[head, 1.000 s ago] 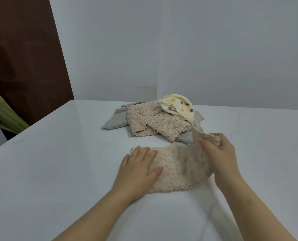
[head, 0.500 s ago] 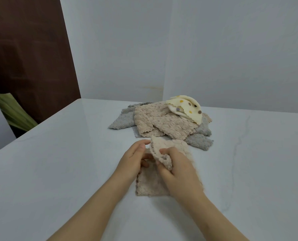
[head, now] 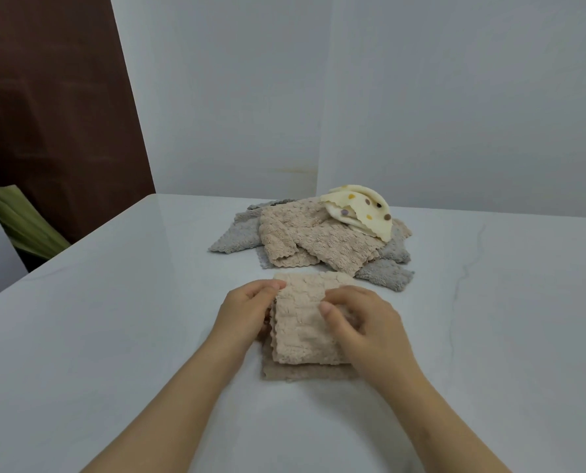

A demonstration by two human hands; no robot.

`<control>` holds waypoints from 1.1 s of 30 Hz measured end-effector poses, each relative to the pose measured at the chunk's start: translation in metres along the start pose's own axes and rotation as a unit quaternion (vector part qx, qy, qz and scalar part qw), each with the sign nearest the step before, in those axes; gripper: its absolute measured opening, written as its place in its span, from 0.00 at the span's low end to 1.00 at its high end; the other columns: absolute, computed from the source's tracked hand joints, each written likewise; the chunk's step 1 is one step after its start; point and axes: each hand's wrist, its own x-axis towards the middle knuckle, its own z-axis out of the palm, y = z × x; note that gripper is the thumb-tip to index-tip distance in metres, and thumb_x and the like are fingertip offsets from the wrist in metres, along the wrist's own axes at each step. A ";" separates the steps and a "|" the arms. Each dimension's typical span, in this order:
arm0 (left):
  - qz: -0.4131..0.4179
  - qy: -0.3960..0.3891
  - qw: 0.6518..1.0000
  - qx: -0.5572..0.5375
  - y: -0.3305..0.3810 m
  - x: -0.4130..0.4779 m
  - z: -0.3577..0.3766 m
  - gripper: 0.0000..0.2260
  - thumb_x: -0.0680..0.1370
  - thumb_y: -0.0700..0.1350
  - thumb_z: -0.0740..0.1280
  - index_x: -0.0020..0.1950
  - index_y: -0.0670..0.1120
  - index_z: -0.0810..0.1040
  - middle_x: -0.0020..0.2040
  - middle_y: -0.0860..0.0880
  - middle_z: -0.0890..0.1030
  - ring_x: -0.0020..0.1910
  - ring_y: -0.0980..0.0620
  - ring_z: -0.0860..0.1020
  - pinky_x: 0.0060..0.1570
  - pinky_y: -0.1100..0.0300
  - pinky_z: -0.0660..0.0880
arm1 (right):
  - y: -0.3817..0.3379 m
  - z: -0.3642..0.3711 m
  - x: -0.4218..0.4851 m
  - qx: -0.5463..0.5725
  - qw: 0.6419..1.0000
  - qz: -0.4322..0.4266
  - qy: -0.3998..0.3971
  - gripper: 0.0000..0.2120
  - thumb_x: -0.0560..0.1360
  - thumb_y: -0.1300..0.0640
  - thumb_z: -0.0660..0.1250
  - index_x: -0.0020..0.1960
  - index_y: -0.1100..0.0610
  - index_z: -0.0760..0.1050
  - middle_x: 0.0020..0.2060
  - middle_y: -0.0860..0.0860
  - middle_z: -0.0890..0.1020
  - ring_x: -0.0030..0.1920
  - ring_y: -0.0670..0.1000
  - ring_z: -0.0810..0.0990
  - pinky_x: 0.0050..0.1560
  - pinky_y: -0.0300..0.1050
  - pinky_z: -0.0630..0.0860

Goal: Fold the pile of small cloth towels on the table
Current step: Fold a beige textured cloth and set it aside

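Note:
A beige fluffy towel [head: 302, 332] lies folded over itself on the white table [head: 114, 336], right in front of me. My left hand [head: 247, 308] pinches its upper left edge. My right hand [head: 363, 326] presses on its right side with the thumb on top of the folded layer. Behind it sits the pile of unfolded towels [head: 319, 240]: beige ones on grey ones, with a cream towel with coloured dots [head: 363, 209] on top at the right.
A pale wall stands close behind the table's far edge. At the far left, past the table's left edge, are a dark brown panel [head: 46, 114] and something green [head: 22, 227].
My right hand carried the towel's right side over to the left, folding it in half. The towel now lies as a narrower double layer, with both hands on it.

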 end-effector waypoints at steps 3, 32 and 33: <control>0.005 -0.015 0.999 0.028 -0.002 0.001 -0.004 0.05 0.74 0.40 0.69 0.44 0.51 0.81 0.42 0.51 0.82 0.41 0.56 0.78 0.46 0.62 0.74 | 0.010 -0.002 0.000 -0.029 0.999 0.024 -0.005 0.16 0.67 0.44 0.60 0.45 0.51 0.80 0.41 0.28 0.73 0.58 0.44 0.74 0.59 0.49 0.71; 0.160 -0.161 0.763 0.605 -0.018 -0.012 0.006 0.24 0.81 0.57 0.48 0.76 0.55 0.48 0.77 0.58 0.45 0.76 0.57 0.41 0.75 0.52 0.42 | 0.025 0.004 -0.003 -0.184 0.955 0.118 -0.202 0.24 0.80 0.44 0.49 0.75 0.43 0.50 0.75 0.39 0.48 0.75 0.45 0.43 0.73 0.46 0.43; 0.159 -0.160 0.764 0.604 -0.019 -0.012 0.007 0.24 0.81 0.56 0.48 0.76 0.55 0.48 0.77 0.58 0.46 0.76 0.57 0.41 0.74 0.52 0.42 | 0.026 0.004 -0.003 -0.187 0.953 0.121 -0.206 0.24 0.80 0.44 0.49 0.75 0.43 0.50 0.75 0.39 0.48 0.75 0.45 0.43 0.73 0.47 0.43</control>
